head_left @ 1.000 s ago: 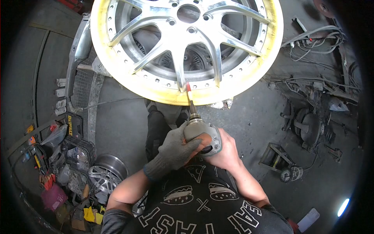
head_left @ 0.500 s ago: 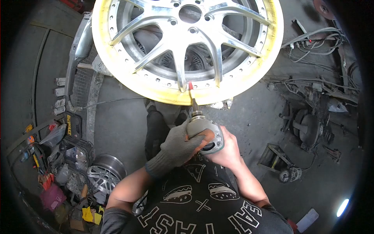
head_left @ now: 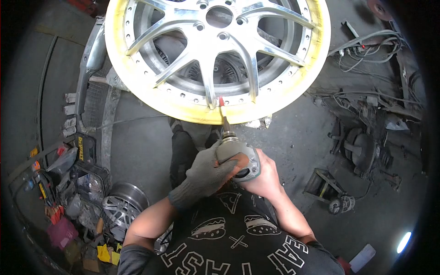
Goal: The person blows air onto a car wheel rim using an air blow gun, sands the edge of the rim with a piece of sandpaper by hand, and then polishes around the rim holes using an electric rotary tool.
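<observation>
A silver multi-spoke car wheel rim point(head_left: 218, 51) fills the top of the view, its outer lip covered in yellow point(head_left: 151, 91). Below it my left hand point(head_left: 201, 168), in a grey glove with orange on it, is closed round the front of a grey-bodied power grinder point(head_left: 234, 148). My bare right hand point(head_left: 263, 176) grips the same tool farther back on its right side; part of those fingers is hidden behind the body. From the grinder's collet a slim shaft with a red tip point(head_left: 221, 101) reaches the rim's inner edge, beside the foot of a spoke.
Another silver wheel point(head_left: 123, 206) lies on the floor at left, near a cluttered toolbox point(head_left: 90, 176). Cables point(head_left: 376, 50) and metal parts lie at right, with a small metal frame point(head_left: 323, 185) nearer me. A long panel point(head_left: 94, 55) stands at upper left.
The wheel and the grinder with both hands appear shifted slightly left in the view. Both hands keep their hold, and the red tip stays at nearly the same spot on the rim.
</observation>
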Demonstrator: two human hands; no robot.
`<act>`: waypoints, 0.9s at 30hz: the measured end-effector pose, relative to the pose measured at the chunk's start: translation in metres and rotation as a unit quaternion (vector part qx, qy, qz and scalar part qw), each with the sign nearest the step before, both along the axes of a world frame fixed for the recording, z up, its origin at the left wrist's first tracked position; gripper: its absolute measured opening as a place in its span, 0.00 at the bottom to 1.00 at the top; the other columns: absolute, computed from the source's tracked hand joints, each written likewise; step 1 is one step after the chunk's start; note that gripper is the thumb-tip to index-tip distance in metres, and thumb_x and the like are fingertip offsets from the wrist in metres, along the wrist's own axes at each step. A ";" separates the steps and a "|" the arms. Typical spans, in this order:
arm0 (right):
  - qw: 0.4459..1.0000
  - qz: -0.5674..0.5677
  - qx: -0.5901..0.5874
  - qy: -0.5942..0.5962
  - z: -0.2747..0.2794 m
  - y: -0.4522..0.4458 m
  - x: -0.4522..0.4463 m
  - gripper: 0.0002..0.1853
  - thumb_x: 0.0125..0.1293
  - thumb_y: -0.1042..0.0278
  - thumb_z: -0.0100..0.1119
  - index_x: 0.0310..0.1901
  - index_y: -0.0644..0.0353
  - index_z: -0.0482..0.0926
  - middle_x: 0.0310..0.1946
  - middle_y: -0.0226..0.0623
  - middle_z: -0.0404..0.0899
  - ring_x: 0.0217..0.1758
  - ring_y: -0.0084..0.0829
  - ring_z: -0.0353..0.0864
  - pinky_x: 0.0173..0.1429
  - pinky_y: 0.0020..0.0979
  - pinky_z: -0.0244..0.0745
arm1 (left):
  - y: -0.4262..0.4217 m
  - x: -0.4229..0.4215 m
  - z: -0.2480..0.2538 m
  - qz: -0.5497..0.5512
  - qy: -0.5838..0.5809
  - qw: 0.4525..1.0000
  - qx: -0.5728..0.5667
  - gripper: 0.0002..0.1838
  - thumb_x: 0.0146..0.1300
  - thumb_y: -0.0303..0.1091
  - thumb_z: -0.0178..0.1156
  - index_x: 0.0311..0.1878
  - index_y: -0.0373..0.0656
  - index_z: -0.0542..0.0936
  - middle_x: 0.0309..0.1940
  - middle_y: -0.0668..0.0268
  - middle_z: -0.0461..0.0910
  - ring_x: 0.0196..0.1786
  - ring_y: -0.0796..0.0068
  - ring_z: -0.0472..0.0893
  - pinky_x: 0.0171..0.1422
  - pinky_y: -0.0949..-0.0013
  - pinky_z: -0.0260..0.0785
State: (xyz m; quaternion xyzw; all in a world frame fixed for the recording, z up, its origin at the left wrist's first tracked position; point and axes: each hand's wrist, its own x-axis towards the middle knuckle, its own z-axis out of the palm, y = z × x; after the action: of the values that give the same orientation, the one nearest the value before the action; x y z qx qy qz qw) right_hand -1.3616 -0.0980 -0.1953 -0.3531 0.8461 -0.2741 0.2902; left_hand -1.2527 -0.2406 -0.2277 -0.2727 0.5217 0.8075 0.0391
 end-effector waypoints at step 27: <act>0.999 -0.046 0.003 -0.009 0.011 0.027 -0.028 0.32 0.36 0.68 0.78 0.47 0.63 0.76 0.41 0.45 0.82 0.44 0.43 0.85 0.49 0.37 0.79 | 0.019 -0.043 0.024 -0.072 -0.035 0.996 -0.042 0.16 0.65 0.37 0.63 0.49 0.35 0.76 0.39 0.66 0.80 0.43 0.83 0.75 0.47 0.72 0.71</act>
State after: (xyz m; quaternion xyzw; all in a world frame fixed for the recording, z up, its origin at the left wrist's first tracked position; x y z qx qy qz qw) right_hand -1.3898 -0.0706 -0.1845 -0.3102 0.8598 -0.2875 0.2862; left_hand -1.2957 -0.2211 -0.2032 -0.2634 0.5717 0.7700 0.1041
